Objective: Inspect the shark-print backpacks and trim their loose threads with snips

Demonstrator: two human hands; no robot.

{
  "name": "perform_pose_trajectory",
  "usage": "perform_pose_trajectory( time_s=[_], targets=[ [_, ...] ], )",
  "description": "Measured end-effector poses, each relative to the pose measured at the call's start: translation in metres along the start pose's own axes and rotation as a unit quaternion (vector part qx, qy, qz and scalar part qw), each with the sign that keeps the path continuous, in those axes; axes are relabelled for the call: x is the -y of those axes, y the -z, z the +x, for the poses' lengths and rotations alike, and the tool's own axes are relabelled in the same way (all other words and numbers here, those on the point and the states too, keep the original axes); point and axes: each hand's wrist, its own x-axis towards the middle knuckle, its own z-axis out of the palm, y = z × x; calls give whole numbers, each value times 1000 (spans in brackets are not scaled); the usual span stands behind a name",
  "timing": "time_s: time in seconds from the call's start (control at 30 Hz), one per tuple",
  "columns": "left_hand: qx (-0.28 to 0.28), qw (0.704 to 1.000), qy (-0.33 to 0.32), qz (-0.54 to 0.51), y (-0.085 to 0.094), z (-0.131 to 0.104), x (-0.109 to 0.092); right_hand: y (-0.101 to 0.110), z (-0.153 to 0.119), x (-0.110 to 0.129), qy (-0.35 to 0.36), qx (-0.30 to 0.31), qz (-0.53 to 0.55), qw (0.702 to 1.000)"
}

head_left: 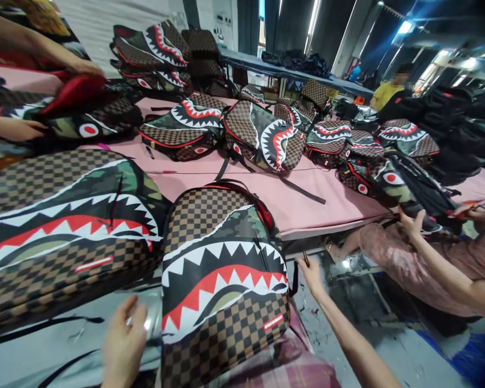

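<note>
Head view: beside the seemingly assembled backpack [222, 264], our right hand [313, 275] pinches something dark [306, 259]; left hand [125, 342] blurred, fingers and remaining work unclear.

Between the left hand [125, 339] and the right hand [309, 277], the checkered shark-mouth backpack [222, 245] looks like smooth coated faux leather with a low sheen. The small tool [306, 259] in the right hand seems dark metal. Past both hands, the pink table covering [286, 210] is smooth and mostly matt, and the loose strap [305, 191] looks like matt black webbing. Below the right hand, the plaid garment [278, 366] is soft, creased cloth
</note>
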Motion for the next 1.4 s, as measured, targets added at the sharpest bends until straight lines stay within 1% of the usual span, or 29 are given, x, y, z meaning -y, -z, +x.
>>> perform_pose_trajectory(
  time_s=[0.03, 0.07, 0.1, 0.13, 0.17, 0.2, 0.23, 0.3, 0.37, 0.4, 0.43, 0.47, 0.53, 0.6, 0.7, 0.77, 0.83, 0.87, 0.93, 1.0, 1.03, 1.07, 1.13, 1.17, 1.23, 1.27, 1.33, 1.37, 1.4],
  targets=[
    [-72, 995, -53, 54, -3, 4, -21, -6, 10, 16, 29, 18, -17, 999],
    [-66, 983, -146, 86, -9, 7, -43, -17, 20, 33, 66, 52, -39, 996],
    [-28, 965, -237, 107, -19, 11, -64, -30, 29, 49, 134, 107, -101, 980],
    [18, 944, -303, 130, -32, 14, -81, -46, 36, 64, 191, 144, -169, 956],
    [53, 924, -347, 154, -48, 18, -94, -61, 41, 77, 220, 165, -228, 934],
    [79, 908, -372, 177, -63, 22, -102, -75, 44, 86, 243, 195, -275, 910],
    [94, 897, -382, 201, -77, 27, -106, -84, 44, 92, 253, 219, -297, 894],
    [101, 883, -386, 248, -99, 36, -100, -88, 34, 92, 255, 268, -269, 889],
    [99, 870, -390, 285, -110, 43, -87, -74, 14, 83, 228, 304, -179, 908],
    [99, 864, -396, 296, -113, 44, -81, -63, 3, 77, 196, 313, -132, 920],
    [100, 860, -400, 302, -116, 45, -77, -51, -8, 71, 166, 338, -97, 921],
    [100, 858, -402, 302, -120, 44, -76, -40, -17, 66, 132, 344, -60, 928],
    [92, 867, -390, 296, -132, 41, -83, -25, -28, 61, 63, 336, -3, 940],
    [92, 880, -369, 286, -152, 38, -99, -21, -26, 61, 22, 341, 24, 940],
    [124, 890, -339, 279, -185, 39, -121, -24, -9, 64, 5, 365, 42, 930],
    [142, 892, -324, 281, -200, 43, -125, -24, 5, 63, 4, 360, 46, 932],
    [143, 895, -316, 282, -204, 47, -121, -18, 23, 58, 12, 323, 47, 945],
    [142, 895, -314, 284, -203, 49, -119, -13, 36, 55, 19, 290, 45, 956],
    [141, 892, -311, 297, -198, 49, -118, -5, 67, 48, 39, 189, 17, 981],
    [143, 884, -306, 323, -192, 48, -127, -1, 107, 43, 67, 81, -91, 990],
    [145, 880, -298, 341, -190, 48, -135, -2, 128, 43, 78, 42, -178, 980],
    [151, 875, -283, 362, -189, 48, -143, -5, 148, 43, 91, 23, -259, 961],
    [187, 863, -238, 404, -189, 52, -161, -16, 181, 49, 112, 19, -357, 927],
    [209, 856, -218, 419, -189, 55, -168, -22, 192, 54, 124, 26, -375, 918],
    [248, 847, -199, 427, -185, 61, -178, -33, 198, 68, 149, 33, -375, 914],
    [255, 849, -198, 418, -182, 64, -180, -37, 192, 75, 174, 29, -369, 913],
    [244, 870, -198, 381, -172, 67, -180, -44, 165, 86, 262, 36, -334, 905],
    [235, 881, -201, 357, -166, 66, -178, -47, 147, 89, 336, 67, -296, 892],
    [222, 892, -213, 331, -160, 63, -176, -51, 128, 89, 411, 134, -264, 862]
  ],
)
